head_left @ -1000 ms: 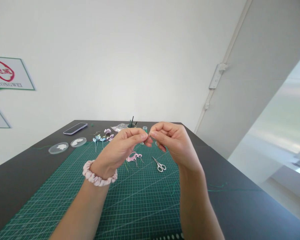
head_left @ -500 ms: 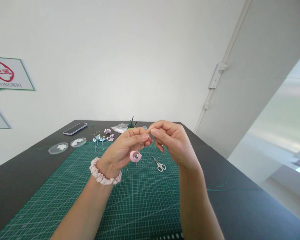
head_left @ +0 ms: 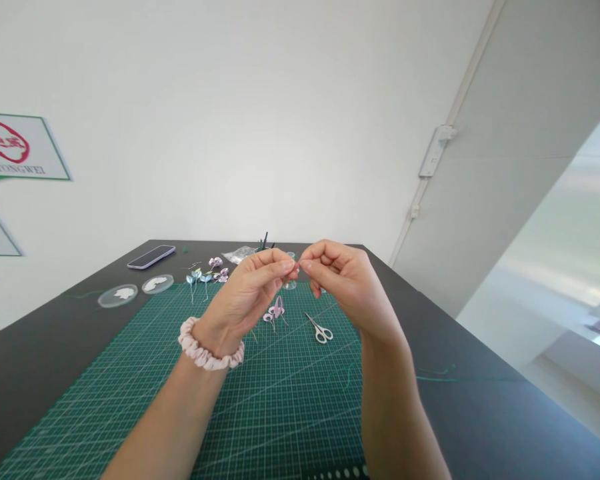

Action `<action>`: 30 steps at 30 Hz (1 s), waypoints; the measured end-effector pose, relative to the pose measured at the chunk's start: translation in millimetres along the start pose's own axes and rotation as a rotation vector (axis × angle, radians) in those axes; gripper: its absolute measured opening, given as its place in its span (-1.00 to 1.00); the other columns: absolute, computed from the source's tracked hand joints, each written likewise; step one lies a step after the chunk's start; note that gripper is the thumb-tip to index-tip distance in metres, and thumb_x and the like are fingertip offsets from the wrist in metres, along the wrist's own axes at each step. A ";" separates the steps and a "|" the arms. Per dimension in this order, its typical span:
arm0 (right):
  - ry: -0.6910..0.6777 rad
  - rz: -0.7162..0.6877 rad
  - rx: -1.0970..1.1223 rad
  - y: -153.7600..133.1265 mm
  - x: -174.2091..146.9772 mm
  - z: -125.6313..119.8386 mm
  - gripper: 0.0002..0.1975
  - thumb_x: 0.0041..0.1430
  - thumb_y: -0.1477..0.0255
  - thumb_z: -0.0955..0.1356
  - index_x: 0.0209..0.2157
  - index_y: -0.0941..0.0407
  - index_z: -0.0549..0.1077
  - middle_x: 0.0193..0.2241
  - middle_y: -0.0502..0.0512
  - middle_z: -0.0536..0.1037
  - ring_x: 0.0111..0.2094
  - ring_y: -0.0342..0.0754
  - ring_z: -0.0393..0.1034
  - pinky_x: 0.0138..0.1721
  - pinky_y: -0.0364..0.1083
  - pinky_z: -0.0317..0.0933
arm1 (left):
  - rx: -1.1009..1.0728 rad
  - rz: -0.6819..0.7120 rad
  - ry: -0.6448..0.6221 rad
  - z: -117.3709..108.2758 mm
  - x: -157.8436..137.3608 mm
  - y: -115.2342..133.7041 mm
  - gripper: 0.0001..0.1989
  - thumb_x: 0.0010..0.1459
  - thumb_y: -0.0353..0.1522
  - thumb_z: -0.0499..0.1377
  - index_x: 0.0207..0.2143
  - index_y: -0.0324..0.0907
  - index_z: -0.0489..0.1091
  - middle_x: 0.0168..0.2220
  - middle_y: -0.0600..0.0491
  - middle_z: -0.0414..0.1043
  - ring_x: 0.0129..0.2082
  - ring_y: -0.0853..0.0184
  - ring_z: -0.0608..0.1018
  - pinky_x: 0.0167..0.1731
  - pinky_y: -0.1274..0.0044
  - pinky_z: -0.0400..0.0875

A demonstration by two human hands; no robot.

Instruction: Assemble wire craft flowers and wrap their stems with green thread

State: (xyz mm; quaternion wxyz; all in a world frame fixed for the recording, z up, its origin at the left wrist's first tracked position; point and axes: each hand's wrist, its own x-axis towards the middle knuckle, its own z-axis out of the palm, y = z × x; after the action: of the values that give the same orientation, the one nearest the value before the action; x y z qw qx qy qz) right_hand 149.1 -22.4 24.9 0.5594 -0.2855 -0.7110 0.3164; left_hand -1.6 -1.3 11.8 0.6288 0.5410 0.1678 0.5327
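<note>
My left hand (head_left: pixel 253 287) and my right hand (head_left: pixel 333 277) meet tip to tip above the cutting mat (head_left: pixel 280 400), each in a closed pinch. Between them runs a thin wire stem, mostly hidden by the fingers. A pink petal (head_left: pixel 279 306) appears just below my left hand, its loop seen nearly edge-on. Close by, small pink petals with wire legs (head_left: pixel 269 317) lie on the mat. White-handled scissors (head_left: pixel 321 332) rest on the mat, below my right hand.
Blue and purple wired flowers (head_left: pixel 206 277) lie at the mat's far edge. Two clear dishes (head_left: pixel 117 304) with white pieces and a phone (head_left: pixel 151 257) are at the left. A plastic bag (head_left: pixel 240 254) sits behind my left hand. Green thread (head_left: pixel 435 379) trails at the right.
The pink petal has turned from a broad open ring to a narrow edge-on loop. My fingertips have shifted slightly apart while both pinches stay closed.
</note>
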 end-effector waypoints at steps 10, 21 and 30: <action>0.003 -0.015 -0.032 0.8 -0.4 -0.3 -0.88 0.14 0.49 0.34 -0.48 0.16 0.42 -0.67 -0.14 0.33 -0.65 -0.29 0.17 -0.62 -0.20 0.04 | 0.038 0.029 0.020 1.3 -0.5 -0.3 -0.82 -0.13 -0.37 0.37 -0.65 -0.21 0.45 -0.60 0.13 0.36 -0.44 0.45 0.40 -0.31 0.57 0.27; 0.021 -0.008 -0.085 0.7 -0.6 -0.8 -0.88 0.14 0.46 0.34 -0.47 0.14 0.42 -0.67 -0.13 0.32 -0.63 -0.27 0.16 -0.60 -0.18 0.04 | 0.149 0.046 0.073 -0.5 -1.7 -1.7 -0.80 -0.09 -0.33 0.35 -0.64 -0.17 0.41 -0.65 0.17 0.26 -0.55 0.47 0.24 -0.49 0.58 0.14; 0.051 0.001 -0.107 -0.5 -0.7 -1.1 -0.88 0.14 0.45 0.35 -0.46 0.15 0.43 -0.68 -0.13 0.29 -0.62 -0.26 0.17 -0.59 -0.18 0.05 | 0.248 0.080 0.167 5.0 -4.7 0.8 -0.81 -0.12 -0.33 0.36 -0.60 -0.18 0.41 -0.56 0.15 0.34 -0.63 0.52 0.19 -0.68 0.58 -0.01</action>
State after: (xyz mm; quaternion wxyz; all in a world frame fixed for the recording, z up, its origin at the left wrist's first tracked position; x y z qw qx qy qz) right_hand 150.3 -23.1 25.0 0.5612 -0.3233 -0.7122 0.2707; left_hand 0.2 -7.9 12.6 0.5194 0.5745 0.2622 0.5757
